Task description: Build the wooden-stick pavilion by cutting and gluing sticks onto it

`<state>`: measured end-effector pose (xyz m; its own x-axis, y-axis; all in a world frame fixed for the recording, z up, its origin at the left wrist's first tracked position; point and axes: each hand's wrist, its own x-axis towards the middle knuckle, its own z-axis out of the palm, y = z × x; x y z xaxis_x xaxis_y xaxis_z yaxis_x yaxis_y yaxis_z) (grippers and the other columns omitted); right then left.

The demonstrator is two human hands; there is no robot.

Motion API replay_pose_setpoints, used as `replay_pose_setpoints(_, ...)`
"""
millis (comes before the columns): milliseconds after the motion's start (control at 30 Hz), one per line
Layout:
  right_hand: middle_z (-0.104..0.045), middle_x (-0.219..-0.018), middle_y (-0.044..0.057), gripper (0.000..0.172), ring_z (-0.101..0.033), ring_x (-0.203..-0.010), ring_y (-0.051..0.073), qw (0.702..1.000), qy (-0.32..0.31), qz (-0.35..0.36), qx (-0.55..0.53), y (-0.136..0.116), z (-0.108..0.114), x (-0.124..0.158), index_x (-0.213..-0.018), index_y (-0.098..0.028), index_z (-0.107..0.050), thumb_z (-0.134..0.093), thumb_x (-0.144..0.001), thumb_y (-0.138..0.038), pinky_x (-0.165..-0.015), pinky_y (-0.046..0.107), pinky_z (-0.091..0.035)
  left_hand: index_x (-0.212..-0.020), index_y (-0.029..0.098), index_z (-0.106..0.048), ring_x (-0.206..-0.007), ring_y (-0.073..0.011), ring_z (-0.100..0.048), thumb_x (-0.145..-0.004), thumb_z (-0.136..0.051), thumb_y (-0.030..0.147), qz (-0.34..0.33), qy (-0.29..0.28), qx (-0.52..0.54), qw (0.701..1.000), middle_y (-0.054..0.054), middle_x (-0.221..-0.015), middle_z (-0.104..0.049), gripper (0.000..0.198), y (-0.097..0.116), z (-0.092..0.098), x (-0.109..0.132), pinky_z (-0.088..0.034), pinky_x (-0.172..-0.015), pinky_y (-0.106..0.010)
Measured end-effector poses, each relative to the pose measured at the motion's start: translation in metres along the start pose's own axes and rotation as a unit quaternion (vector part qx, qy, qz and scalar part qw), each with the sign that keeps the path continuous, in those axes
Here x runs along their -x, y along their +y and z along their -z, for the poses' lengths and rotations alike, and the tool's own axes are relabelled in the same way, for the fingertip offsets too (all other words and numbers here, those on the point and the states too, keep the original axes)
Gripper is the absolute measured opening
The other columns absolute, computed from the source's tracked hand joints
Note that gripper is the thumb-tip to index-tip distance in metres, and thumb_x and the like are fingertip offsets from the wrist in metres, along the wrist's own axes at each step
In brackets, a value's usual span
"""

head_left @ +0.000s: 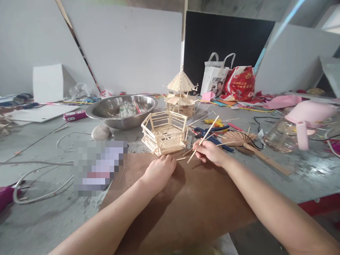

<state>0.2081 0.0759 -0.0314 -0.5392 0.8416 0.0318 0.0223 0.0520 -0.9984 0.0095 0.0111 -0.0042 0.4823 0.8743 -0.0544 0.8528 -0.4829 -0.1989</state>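
Brown mat (212,209) is lying in front of the hexagonal stick frame (170,143), which is standing upright at the mat's far edge on the grey tabletop (53,223). Left hand (161,170) is resting on the mat just before the frame's near corner, fingers curling under (can't tell if they're gripping anything or touching the frame). Right hand (208,152) is hovering right of the frame, pinching a thin wooden stick (209,129) between thumb and fingers, the stick tilting with its top end pointing away. A short stick piece (181,159) is lying before the frame's near right side.

Handling, judging by looks: stick is probably being light, stiff, easily snapped, so mid-length is suiting a soft pinch. Frame is likely weighing little and looking fragile at its thin rails; low on the layered base is seeming the safer hold.

Farther out, blue-handled pliers (204,131) and a paper fan (236,137) are lying right of the frame, a pink-lidded jug (281,136) is standing well right of it, a metal bowl (119,123) is sitting behind-left, and a roofed stick pavilion (182,82) is standing behind.
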Motion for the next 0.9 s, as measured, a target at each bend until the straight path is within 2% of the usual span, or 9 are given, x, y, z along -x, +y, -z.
replay_pose_setpoints(233, -0.052, -0.056, -0.005, 0.032, -0.041, -0.037, 0.003, 0.997, -0.033, -0.028, 0.062, 0.0015, -0.0048, -0.0009, -0.073, -0.016, -0.044, -0.051, -0.071, -0.048, -0.037, 0.016, -0.028, -0.094, 0.012, -0.054, -0.083, -0.0213, -0.054, -0.07, -0.04, 0.0, 0.011, -0.006, 0.003, 1.0, -0.01, -0.087, -0.054, 0.031, -0.0009, -0.0009, -0.0005, -0.048, -0.066, -0.031)
replay_pose_setpoints(400, -0.053, -0.057, -0.004, 0.034, -0.042, -0.038, 0.004, 0.996, -0.019, -0.034, 0.081, 0.0035, -0.0058, -0.0011, -0.073, -0.016, -0.045, -0.05, -0.071, -0.049, -0.037, 0.017, -0.028, -0.091, 0.01, -0.057, -0.085, -0.0216, -0.053, -0.07, -0.04, -0.001, 0.013, -0.003, -0.006, 1.0, -0.011, -0.087, -0.053, 0.029, -0.0001, -0.003, 0.0008, -0.047, -0.07, -0.032)
replay_pose_setpoints(600, -0.053, -0.056, -0.005, 0.033, -0.041, -0.037, 0.004, 0.996, -0.009, -0.043, 0.083, 0.0062, -0.0057, -0.0007, -0.073, -0.016, -0.046, -0.051, -0.07, -0.048, -0.037, 0.017, -0.028, -0.093, 0.008, -0.056, -0.086, -0.0218, -0.053, -0.073, -0.038, 0.0, 0.018, -0.013, -0.008, 1.0, -0.014, -0.087, -0.053, 0.029, 0.0042, 0.0039, 0.0026, -0.047, -0.069, -0.032)
replay_pose_setpoints(900, -0.053, -0.057, -0.003, 0.034, -0.042, -0.038, 0.004, 0.995, -0.01, -0.048, 0.087, 0.0065, -0.0066, 0.0, -0.074, -0.016, -0.045, -0.049, -0.071, -0.05, -0.037, 0.017, -0.028, -0.098, 0.011, -0.052, -0.086, -0.02, -0.053, -0.072, -0.038, 0.001, 0.002, -0.008, 0.005, 1.0, -0.011, -0.087, -0.053, 0.031, -0.0023, 0.0002, 0.005, -0.045, -0.073, -0.031)
